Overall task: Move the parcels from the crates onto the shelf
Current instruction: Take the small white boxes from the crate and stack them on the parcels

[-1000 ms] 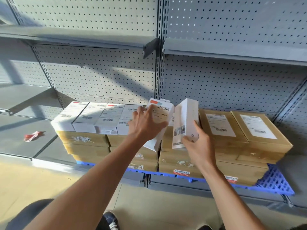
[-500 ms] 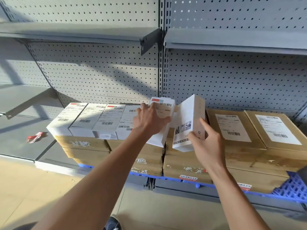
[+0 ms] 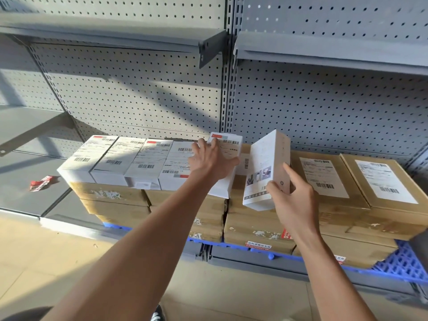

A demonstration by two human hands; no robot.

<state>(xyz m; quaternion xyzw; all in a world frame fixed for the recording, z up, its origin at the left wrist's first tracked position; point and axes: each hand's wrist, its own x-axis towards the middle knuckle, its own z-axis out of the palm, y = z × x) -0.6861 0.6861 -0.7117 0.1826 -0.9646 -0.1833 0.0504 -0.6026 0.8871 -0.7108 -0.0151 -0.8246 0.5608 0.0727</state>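
Both hands have lifted their white parcels slightly higher against the stack since a moment ago.

At frame centre, the left hand (image 3: 212,164) presses spread fingers on a labelled parcel (image 3: 228,154) bearing barcodes and a red stripe, print too small to read; the right hand (image 3: 293,200) grips a tilted white box (image 3: 266,170) with product pictures, above the brown cartons (image 3: 335,205).

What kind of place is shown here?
Probably a warehouse or stockroom: grey pegboard shelving, stacked brown cartons with shipping labels, white parcels with barcodes, and a blue plastic pallet.
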